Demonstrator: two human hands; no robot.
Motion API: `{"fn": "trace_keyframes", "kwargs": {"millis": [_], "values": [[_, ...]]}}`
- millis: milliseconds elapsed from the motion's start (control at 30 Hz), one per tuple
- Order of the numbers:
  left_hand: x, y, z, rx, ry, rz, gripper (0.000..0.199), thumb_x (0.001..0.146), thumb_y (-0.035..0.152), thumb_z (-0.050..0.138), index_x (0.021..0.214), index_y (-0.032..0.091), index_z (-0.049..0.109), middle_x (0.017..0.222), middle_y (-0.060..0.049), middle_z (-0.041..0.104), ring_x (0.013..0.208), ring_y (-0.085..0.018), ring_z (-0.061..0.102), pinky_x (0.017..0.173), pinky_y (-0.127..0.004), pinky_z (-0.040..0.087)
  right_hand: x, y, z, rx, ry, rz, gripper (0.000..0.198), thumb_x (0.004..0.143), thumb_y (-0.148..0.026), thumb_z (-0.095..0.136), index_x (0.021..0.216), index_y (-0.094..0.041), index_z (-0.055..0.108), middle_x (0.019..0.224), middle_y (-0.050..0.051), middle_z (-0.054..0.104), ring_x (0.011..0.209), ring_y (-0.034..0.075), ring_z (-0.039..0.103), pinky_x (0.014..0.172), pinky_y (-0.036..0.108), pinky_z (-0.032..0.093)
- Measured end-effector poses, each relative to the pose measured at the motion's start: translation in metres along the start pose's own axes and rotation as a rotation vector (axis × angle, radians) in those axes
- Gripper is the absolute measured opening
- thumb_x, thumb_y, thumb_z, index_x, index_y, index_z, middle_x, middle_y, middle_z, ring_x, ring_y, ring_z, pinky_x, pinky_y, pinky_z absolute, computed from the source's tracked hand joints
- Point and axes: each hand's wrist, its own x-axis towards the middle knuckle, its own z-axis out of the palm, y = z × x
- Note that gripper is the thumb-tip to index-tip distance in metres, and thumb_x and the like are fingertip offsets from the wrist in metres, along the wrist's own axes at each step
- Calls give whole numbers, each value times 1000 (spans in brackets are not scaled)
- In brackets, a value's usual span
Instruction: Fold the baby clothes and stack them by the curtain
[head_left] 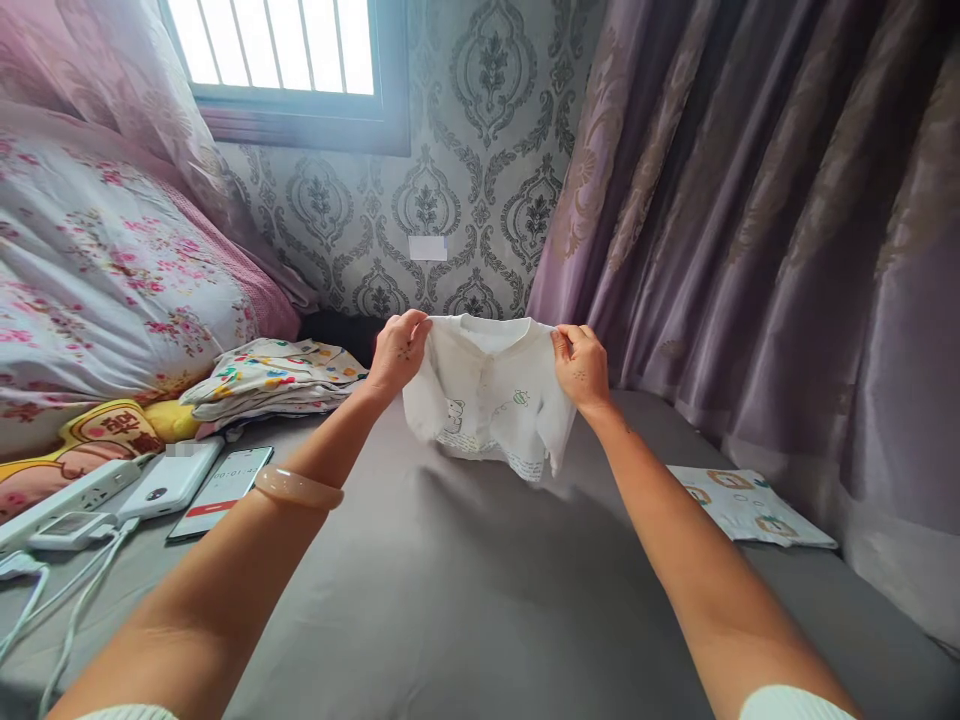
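A small white long-sleeved baby shirt (487, 385) hangs in the air between both hands, its front facing me. It has a round neck, buttons down the front, green line drawings and a patterned lower hem. My left hand (400, 350) is closed on one shoulder of the shirt, thumb and fingers pinching the cloth. The other shoulder is pinched by my right hand (582, 362). Both arms reach straight out over the grey bed sheet (450, 600), and the shirt's shadow falls on it. A pale bangle (298, 488) circles my left forearm.
At left are a phone (223, 492), a white power bank (171, 478), a power strip (71, 502) and loose cables. A pile of folded clothes (277, 380) lies behind them. At right lies a folded printed cloth (750, 503), beside purple curtains (750, 250).
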Motion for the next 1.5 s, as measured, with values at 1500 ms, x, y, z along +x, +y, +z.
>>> {"fn": "trace_keyframes", "kwargs": {"millis": [1500], "values": [[-102, -91, 55, 271, -421, -144, 34, 94, 39, 42, 103, 21, 69, 100, -7, 60, 88, -19, 60, 70, -25, 42, -112, 22, 58, -437, -603, 55, 34, 102, -37, 32, 107, -25, 64, 109, 4, 60, 83, 15, 61, 65, 25, 35]]}}
